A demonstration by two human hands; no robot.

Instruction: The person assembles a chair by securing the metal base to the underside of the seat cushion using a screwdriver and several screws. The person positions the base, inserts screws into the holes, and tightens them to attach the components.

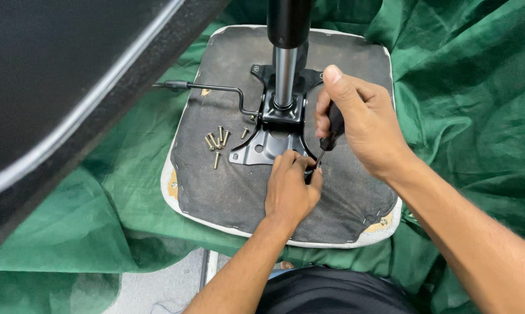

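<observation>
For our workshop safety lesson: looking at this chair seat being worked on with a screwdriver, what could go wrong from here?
The left hand pinches right at the tip of the screwdriver held by the right hand; a slip could jab the fingers. The loose screws lie unboxed on the seat underside and might roll off into the green cloth.

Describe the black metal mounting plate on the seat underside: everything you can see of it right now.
The mounting plate is black painted metal that looks stamped, with splayed corner tabs and visible holes. It lies flat at the middle of the upturned seat base, with a silver gas cylinder rising from its raised centre block and a thin black lever rod running off to the left. The left hand rests at its near right corner, where the screwdriver in the right hand points. Loose brass-coloured screws lie just left of it.
</observation>
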